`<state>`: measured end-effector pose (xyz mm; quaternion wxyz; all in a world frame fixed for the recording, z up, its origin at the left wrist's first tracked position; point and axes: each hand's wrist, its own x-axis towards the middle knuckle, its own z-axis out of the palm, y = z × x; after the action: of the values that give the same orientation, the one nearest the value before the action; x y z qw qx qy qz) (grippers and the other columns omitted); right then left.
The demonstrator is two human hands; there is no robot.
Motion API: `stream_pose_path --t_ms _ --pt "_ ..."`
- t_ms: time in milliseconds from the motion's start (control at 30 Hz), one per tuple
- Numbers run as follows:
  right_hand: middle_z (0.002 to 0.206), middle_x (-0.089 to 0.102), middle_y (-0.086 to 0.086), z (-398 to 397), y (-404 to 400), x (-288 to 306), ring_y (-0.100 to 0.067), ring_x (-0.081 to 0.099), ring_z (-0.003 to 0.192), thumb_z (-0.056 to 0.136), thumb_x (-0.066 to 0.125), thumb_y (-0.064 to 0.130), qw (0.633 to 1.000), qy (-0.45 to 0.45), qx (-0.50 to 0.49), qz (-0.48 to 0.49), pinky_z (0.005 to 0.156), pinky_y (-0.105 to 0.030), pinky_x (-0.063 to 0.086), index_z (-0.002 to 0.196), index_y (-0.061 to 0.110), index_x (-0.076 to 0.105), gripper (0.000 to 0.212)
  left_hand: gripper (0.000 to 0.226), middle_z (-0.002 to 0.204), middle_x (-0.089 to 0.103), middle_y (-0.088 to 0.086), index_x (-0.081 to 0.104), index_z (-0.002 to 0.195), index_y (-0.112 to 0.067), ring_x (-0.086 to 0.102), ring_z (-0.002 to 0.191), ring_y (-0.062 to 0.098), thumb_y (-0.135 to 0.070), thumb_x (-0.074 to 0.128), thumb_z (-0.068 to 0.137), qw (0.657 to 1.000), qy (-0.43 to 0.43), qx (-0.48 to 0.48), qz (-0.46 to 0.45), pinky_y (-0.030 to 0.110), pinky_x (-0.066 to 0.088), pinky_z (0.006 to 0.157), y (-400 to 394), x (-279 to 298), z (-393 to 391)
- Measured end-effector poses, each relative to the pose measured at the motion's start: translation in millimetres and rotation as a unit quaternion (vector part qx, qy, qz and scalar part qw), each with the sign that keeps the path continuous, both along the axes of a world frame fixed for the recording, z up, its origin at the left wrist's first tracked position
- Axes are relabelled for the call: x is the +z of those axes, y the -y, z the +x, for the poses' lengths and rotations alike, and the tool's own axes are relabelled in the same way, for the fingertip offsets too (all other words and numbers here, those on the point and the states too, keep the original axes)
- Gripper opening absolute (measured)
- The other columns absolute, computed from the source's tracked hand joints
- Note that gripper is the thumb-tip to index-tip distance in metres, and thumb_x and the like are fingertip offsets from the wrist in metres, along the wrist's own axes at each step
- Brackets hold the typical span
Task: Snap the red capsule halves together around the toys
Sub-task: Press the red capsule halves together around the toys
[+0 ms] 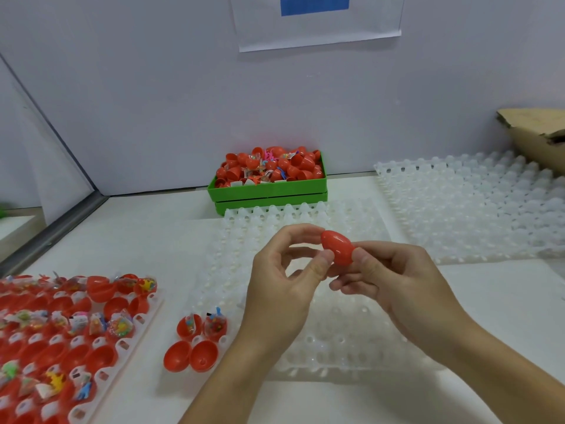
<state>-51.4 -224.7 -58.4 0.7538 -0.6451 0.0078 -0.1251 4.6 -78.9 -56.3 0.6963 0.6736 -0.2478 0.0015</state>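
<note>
Both hands hold a closed red capsule (337, 247) in the air above a clear tray (321, 301) on the white desk (153, 240). The left hand (284, 286) pinches its upper end with curled fingers (305, 232); the right hand (397, 280) grips its lower end. Two toy-filled halves (203, 325) and two empty halves (191, 356) sit just left of the left wrist. A green bin (269, 191) of parts stands by the wall.

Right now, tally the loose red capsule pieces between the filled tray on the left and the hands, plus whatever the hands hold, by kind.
Closed capsule, held by left hand and right hand: 1
Halves with bagged toys: 2
Empty halves: 2
Total: 5
</note>
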Motion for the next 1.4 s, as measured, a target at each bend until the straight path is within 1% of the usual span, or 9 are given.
stream_pose_path --t_ms 233,367,500,867,1000,1100,1200,1333,1400 --pt "0.091 0.074 -0.021 -0.8 -2.0 -0.5 -0.025 0.074 0.081 0.084 0.062 0.021 0.984 -0.044 0.073 0.153 0.070 -0.022 0.057 0.096 0.004 0.077 0.026 0.024 0.103 0.074 -0.003 0.066 0.108 -0.017 0.069 0.101 0.011 -0.002 0.068 0.089 1.000 0.007 -0.024 -0.009 0.020 0.054 0.084 -1.8 -0.5 1.0" --pt "0.088 0.078 0.000 -1.9 -2.3 -0.4 -0.016 0.075 0.083 0.077 0.079 0.013 0.993 0.031 -0.079 -0.087 0.073 -0.018 0.057 0.099 0.022 0.074 0.025 0.020 0.103 0.074 -0.003 0.068 0.109 -0.018 0.069 0.102 0.014 -0.010 0.066 0.091 1.000 -0.014 -0.019 -0.009 0.028 0.058 0.081 -1.6 -2.4 1.7" --pt "0.089 0.075 0.010 -2.9 -4.7 -1.6 -0.011 0.073 0.085 0.075 0.082 0.004 0.965 0.103 -0.135 -0.201 0.070 -0.014 0.055 0.098 0.026 0.070 0.034 0.028 0.099 0.074 -0.005 0.068 0.107 -0.021 0.072 0.095 0.014 -0.029 0.072 0.080 0.999 -0.032 -0.015 -0.004 0.027 0.059 0.080 -0.9 -2.4 1.3" --pt "0.083 0.077 0.005 -2.4 -3.5 0.8 -0.013 0.074 0.079 0.074 0.079 0.001 0.979 0.103 -0.128 -0.117 0.072 -0.019 0.058 0.086 0.020 0.076 0.023 0.026 0.098 0.075 -0.001 0.072 0.102 -0.023 0.072 0.097 0.018 -0.022 0.077 0.077 0.999 -0.041 -0.036 -0.007 0.032 0.058 0.087 -3.3 -1.2 2.1" --pt "0.075 0.075 0.006 -0.8 -2.4 -3.2 -0.012 0.073 0.073 0.072 0.077 -0.012 0.975 0.111 -0.146 -0.127 0.068 -0.016 0.056 0.077 0.022 0.074 0.035 0.024 0.088 0.076 -0.004 0.072 0.093 -0.019 0.072 0.087 0.011 -0.011 0.082 0.073 1.000 -0.010 -0.022 0.000 0.017 0.055 0.076 -0.8 1.3 -0.5" --pt "0.084 0.076 0.008 -1.0 -1.1 -4.5 -0.012 0.073 0.082 0.079 0.076 -0.005 0.969 0.116 -0.123 -0.183 0.073 -0.020 0.058 0.091 0.022 0.074 0.030 0.023 0.082 0.074 -0.006 0.071 0.091 -0.017 0.071 0.081 0.008 -0.005 0.082 0.074 1.000 0.007 0.005 0.011 0.013 0.053 0.071 0.5 0.8 0.0" --pt "0.096 0.073 0.014 -3.7 0.7 -4.5 -0.011 0.071 0.092 0.083 0.076 0.003 0.948 0.134 -0.070 -0.281 0.073 -0.020 0.057 0.112 0.025 0.068 0.038 0.018 0.075 0.072 -0.005 0.070 0.086 -0.021 0.071 0.073 0.009 -0.012 0.082 0.076 1.000 0.003 0.023 0.019 0.014 0.053 0.066 -1.0 1.1 1.0" --pt "0.091 0.073 0.016 -3.7 1.1 -4.1 -0.009 0.071 0.085 0.082 0.077 0.007 0.920 0.136 -0.067 -0.362 0.068 -0.022 0.056 0.108 0.028 0.071 0.034 0.014 0.073 0.072 -0.001 0.071 0.083 -0.027 0.069 0.070 0.014 -0.032 0.082 0.077 0.996 -0.006 0.015 0.084 0.032 0.059 0.070 -4.0 -2.0 4.2" --pt "0.090 0.073 0.017 -2.3 5.0 -0.8 -0.008 0.071 0.084 0.084 0.074 0.023 0.925 0.120 -0.085 -0.351 0.067 -0.020 0.056 0.104 0.030 0.071 0.021 0.023 0.079 0.072 -0.009 0.072 0.088 -0.030 0.068 0.077 0.007 -0.050 0.072 0.077 0.993 0.010 0.030 0.116 0.027 0.058 0.071 -4.5 -4.7 6.3"
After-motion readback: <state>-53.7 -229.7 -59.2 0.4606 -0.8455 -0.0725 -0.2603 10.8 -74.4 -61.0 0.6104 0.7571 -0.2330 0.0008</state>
